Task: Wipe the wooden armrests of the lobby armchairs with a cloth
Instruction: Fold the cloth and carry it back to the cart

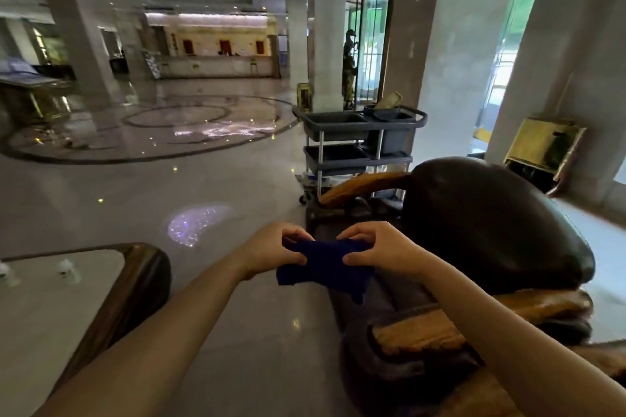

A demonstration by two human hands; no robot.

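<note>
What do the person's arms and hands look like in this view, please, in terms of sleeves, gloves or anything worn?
Both forearms are bare from the frame's lower edge to the wrist: no sleeves show. The left hand and right hand wear no gloves. No watch, bracelet or ring is visible, though the picture is somewhat soft, so a thin ring could be missed.

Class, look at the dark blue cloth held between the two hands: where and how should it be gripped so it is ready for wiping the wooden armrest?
Probably by its two upper ends, pinched from above, as the left hand and right hand do. The blue cloth is limp and sags below the fingers, so a grip at both ends keeps it spread for the near wooden armrest.
</note>
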